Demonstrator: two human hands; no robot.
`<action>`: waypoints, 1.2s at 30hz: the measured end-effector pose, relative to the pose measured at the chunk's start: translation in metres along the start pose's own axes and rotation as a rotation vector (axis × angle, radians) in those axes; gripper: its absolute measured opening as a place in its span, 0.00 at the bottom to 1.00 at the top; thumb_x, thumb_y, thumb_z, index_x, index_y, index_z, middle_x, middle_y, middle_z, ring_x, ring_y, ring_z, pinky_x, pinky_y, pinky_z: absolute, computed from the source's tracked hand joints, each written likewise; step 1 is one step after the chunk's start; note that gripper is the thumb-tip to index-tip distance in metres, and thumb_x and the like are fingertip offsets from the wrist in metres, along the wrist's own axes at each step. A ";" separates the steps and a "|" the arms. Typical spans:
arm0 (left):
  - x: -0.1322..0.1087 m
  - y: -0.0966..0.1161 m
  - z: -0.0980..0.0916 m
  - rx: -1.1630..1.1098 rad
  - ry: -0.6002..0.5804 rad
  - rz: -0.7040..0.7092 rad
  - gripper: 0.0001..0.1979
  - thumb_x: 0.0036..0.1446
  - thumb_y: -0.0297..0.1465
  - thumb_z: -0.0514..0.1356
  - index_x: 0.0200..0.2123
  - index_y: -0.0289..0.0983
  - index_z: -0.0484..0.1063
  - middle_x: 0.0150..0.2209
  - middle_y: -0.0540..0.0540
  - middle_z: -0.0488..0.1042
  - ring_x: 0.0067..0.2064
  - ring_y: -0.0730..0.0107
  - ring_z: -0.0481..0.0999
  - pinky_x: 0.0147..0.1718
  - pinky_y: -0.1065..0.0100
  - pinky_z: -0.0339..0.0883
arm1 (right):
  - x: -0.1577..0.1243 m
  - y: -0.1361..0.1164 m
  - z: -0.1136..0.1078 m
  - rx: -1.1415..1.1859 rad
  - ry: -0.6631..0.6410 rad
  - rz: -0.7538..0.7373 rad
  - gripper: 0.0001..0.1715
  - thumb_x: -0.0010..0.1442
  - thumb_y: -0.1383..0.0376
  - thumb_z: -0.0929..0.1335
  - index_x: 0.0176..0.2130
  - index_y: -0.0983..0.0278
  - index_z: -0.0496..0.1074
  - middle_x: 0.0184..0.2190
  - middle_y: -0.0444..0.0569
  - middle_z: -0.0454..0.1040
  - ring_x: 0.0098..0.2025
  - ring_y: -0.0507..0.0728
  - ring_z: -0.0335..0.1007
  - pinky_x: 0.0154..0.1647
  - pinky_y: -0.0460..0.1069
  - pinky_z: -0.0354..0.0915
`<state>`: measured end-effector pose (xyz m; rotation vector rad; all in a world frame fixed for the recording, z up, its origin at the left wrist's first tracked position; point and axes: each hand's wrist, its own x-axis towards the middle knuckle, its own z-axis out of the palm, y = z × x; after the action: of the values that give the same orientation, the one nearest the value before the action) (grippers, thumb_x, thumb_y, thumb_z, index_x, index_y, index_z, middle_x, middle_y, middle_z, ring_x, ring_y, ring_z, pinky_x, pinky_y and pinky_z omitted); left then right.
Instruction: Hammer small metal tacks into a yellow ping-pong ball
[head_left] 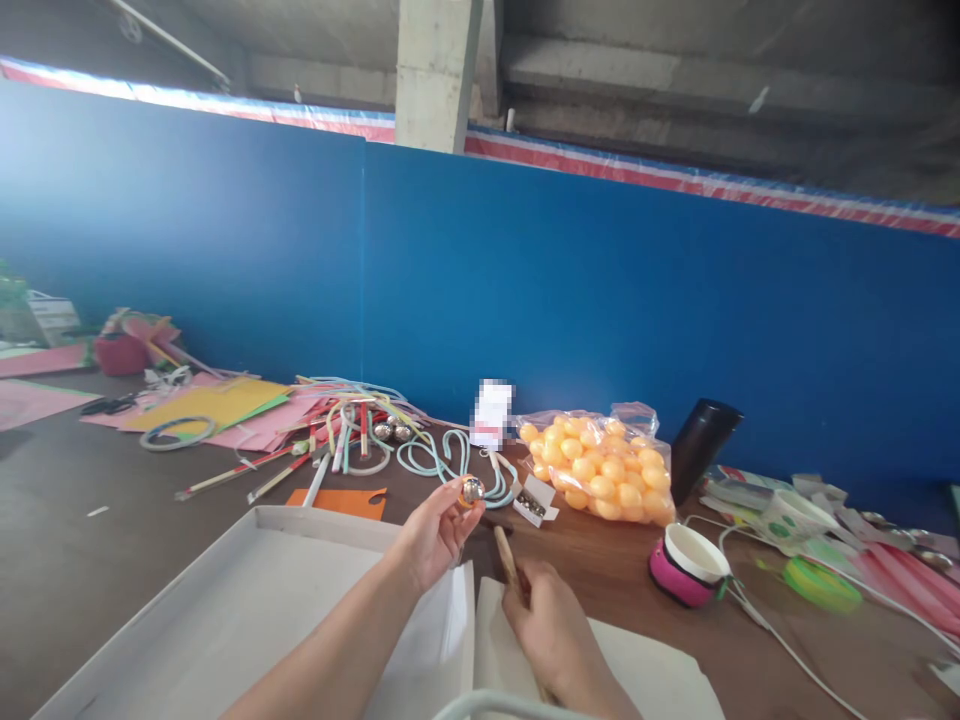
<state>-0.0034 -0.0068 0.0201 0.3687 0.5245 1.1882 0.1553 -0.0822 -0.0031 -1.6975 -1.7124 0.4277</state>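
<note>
My left hand (439, 535) is raised over the shallow white box lid (300, 570), its fingertips closed around a shiny silver ball (472, 490). An orange edge shows beside the ball; I cannot tell what it is. To the right, my right hand (551, 615) is wrapped around a wooden stick (506, 555), whose upper end points away from me. White card (652, 665) lies beneath that hand. Just beyond the hands stands a small open box of little metal pieces (534, 502), near a pale blue tube (435, 460) lying in loops.
A clear bag of orange balls (592, 465) sits by the blue partition (600, 270), beside a leaning black cylinder (701, 445). A white cup with a pink sleeve (690, 570) and a white cable (795, 665) are at right. Coloured paper (214, 408) and tubes lie at left.
</note>
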 end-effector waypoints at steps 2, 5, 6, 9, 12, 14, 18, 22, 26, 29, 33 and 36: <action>0.001 0.001 0.000 -0.017 0.047 0.017 0.06 0.52 0.25 0.59 0.36 0.30 0.69 0.33 0.42 0.75 0.32 0.72 0.77 0.32 0.75 0.73 | 0.001 -0.001 -0.001 0.096 0.005 0.040 0.10 0.54 0.65 0.62 0.31 0.60 0.72 0.25 0.48 0.72 0.25 0.57 0.70 0.24 0.47 0.62; 0.003 0.003 -0.002 -0.035 0.085 0.018 0.04 0.52 0.26 0.60 0.32 0.31 0.68 0.29 0.43 0.74 0.28 0.74 0.76 0.29 0.76 0.73 | 0.001 -0.007 -0.005 0.350 -0.063 0.137 0.14 0.58 0.59 0.59 0.39 0.61 0.70 0.23 0.45 0.69 0.17 0.53 0.64 0.15 0.45 0.61; 0.004 0.003 -0.002 -0.038 0.084 0.016 0.05 0.52 0.27 0.60 0.31 0.31 0.68 0.28 0.44 0.74 0.27 0.75 0.75 0.28 0.76 0.73 | 0.000 -0.010 -0.007 0.456 -0.077 0.154 0.15 0.58 0.58 0.60 0.41 0.61 0.69 0.23 0.44 0.68 0.17 0.52 0.63 0.14 0.45 0.61; 0.007 0.002 -0.004 -0.049 0.093 0.026 0.06 0.52 0.30 0.60 0.30 0.32 0.67 0.25 0.46 0.72 0.26 0.76 0.74 0.27 0.76 0.72 | -0.005 -0.023 -0.015 0.654 -0.082 0.131 0.19 0.58 0.55 0.61 0.46 0.62 0.67 0.25 0.43 0.67 0.18 0.50 0.61 0.15 0.44 0.61; 0.009 0.000 -0.004 -0.061 0.117 0.050 0.06 0.52 0.29 0.60 0.32 0.31 0.68 0.26 0.45 0.72 0.25 0.76 0.74 0.28 0.75 0.72 | -0.010 -0.031 -0.019 0.768 -0.163 0.085 0.23 0.58 0.54 0.62 0.49 0.63 0.66 0.25 0.44 0.66 0.19 0.49 0.60 0.16 0.44 0.60; 0.010 -0.001 -0.004 -0.058 0.120 0.059 0.06 0.52 0.29 0.60 0.32 0.31 0.68 0.26 0.45 0.72 0.25 0.77 0.73 0.29 0.75 0.72 | -0.012 -0.034 -0.018 0.796 -0.168 0.065 0.23 0.57 0.54 0.63 0.48 0.64 0.66 0.24 0.43 0.65 0.18 0.48 0.58 0.15 0.43 0.59; 0.007 -0.003 -0.003 -0.009 0.065 0.081 0.07 0.50 0.29 0.62 0.30 0.33 0.67 0.26 0.48 0.71 0.24 0.80 0.72 0.31 0.75 0.72 | -0.014 -0.037 -0.011 0.765 -0.138 0.055 0.23 0.56 0.52 0.63 0.45 0.65 0.69 0.20 0.41 0.63 0.15 0.47 0.54 0.13 0.43 0.55; 0.004 -0.004 -0.004 0.074 0.018 0.073 0.10 0.49 0.33 0.63 0.29 0.34 0.66 0.24 0.51 0.69 0.23 0.80 0.71 0.29 0.75 0.71 | -0.014 -0.037 -0.008 0.742 -0.113 0.059 0.24 0.55 0.52 0.63 0.46 0.64 0.68 0.19 0.40 0.62 0.15 0.48 0.54 0.14 0.43 0.54; 0.004 -0.006 -0.003 0.116 0.014 0.067 0.11 0.48 0.34 0.64 0.30 0.35 0.65 0.25 0.51 0.69 0.24 0.80 0.71 0.27 0.76 0.70 | -0.014 -0.037 -0.012 0.722 -0.108 0.070 0.24 0.56 0.53 0.63 0.47 0.65 0.68 0.20 0.41 0.64 0.16 0.48 0.57 0.14 0.43 0.56; 0.003 -0.006 -0.001 0.114 0.018 0.080 0.11 0.48 0.34 0.63 0.29 0.34 0.65 0.24 0.51 0.69 0.23 0.81 0.70 0.28 0.76 0.70 | -0.013 -0.036 -0.017 0.724 -0.132 0.056 0.23 0.58 0.54 0.63 0.48 0.65 0.67 0.22 0.42 0.65 0.17 0.48 0.59 0.16 0.44 0.58; 0.003 -0.006 0.000 0.112 0.027 0.076 0.11 0.48 0.33 0.64 0.28 0.34 0.64 0.23 0.51 0.68 0.23 0.81 0.70 0.28 0.76 0.70 | -0.012 -0.037 -0.019 0.703 -0.172 0.076 0.23 0.59 0.55 0.62 0.49 0.66 0.65 0.23 0.43 0.65 0.18 0.48 0.59 0.17 0.44 0.59; 0.003 -0.006 0.000 0.104 0.021 0.093 0.11 0.48 0.32 0.64 0.28 0.34 0.64 0.23 0.51 0.68 0.23 0.81 0.70 0.28 0.76 0.70 | -0.011 -0.036 -0.018 0.705 -0.158 0.078 0.23 0.59 0.55 0.62 0.49 0.67 0.66 0.24 0.44 0.66 0.18 0.48 0.60 0.17 0.44 0.59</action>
<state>0.0019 -0.0059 0.0160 0.4735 0.5943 1.2589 0.1393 -0.1004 0.0305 -1.2285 -1.3627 1.0803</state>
